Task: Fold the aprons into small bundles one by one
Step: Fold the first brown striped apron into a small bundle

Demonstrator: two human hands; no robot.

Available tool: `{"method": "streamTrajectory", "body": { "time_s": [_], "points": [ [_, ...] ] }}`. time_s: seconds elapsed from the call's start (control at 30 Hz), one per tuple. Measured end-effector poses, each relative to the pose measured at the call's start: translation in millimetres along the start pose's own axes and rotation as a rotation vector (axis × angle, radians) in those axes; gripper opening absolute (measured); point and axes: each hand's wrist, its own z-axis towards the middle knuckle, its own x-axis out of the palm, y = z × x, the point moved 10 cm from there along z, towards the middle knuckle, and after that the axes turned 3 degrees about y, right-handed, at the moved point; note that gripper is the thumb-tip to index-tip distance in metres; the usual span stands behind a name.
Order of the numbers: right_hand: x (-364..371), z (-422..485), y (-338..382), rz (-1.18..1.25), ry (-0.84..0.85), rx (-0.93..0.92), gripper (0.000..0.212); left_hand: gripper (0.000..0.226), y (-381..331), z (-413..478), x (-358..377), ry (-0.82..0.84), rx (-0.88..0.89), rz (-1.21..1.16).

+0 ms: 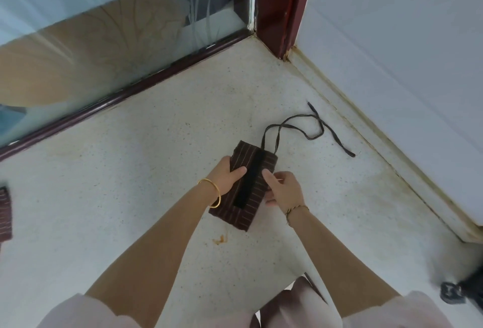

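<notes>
Room corner: speckled floor, glass panel, post, white wall.

Pale speckled floor (130, 210) fills the middle, w/ a small orange stain (219, 240) on it nr bottom centre. Upper left: frosted glass panel (91, 40) w/ faint leaf pattern and a tan reflection across its lower part, set above a dark maroon bottom rail (125, 95) that runs diag. from the left edge to the corner. At the corner stands an upright red-brown post (279, 1), paint chipped nr its foot. Right of it is a plain white wall (405, 40), w/ yellowed skirting (366, 129) along its base where it meets the floor. Lower right edge: dark blurred object (452, 292) on the floor, can't tell what.
</notes>
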Motion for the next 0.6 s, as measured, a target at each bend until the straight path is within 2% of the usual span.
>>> {"method": "streamTrajectory", "body": {
  "time_s": [0.1,0.13,0.23,0.33,0.47,0.53,0.6],
  "points": [
    [29.9,-13.1,20.0,0.109,0.318,-0.042,0.025,0.048,6.9,-17.1,5.3,-0.002,0.026,-0.341],
    [33.3,-16.6,26.9,0.097,0.362,-0.087,0.024,0.05,7.4,-23.4,5.0,-0.004,0.035,-0.453],
    [23.0,-19.1,45.1,-0.074,0.282,-0.238,0.031,0.059,3.8,-35.9,8.1,0.1,0.08,-0.676],
    [17.9,-24.3,58.5,-0.141,0.239,-0.339,0.032,0.047,-5.8,-49.4,5.0,0.187,0.137,-0.635],
    [24.8,-26.7,63.6,-0.267,0.304,-0.339,0.044,0.042,-1.5,-55.4,-10.6,0.052,0.131,-0.649],
    [21.9,-25.3,63.6,-0.195,0.367,-0.285,0.042,0.039,3.3,-56.5,-19.9,-0.028,0.123,-0.593],
    [2.1,-22.9,76.9,0.0,0.278,-0.317,0.036,0.033,6.9,-57.9,-31.4,-0.096,0.128,-0.529]
  ]
}}
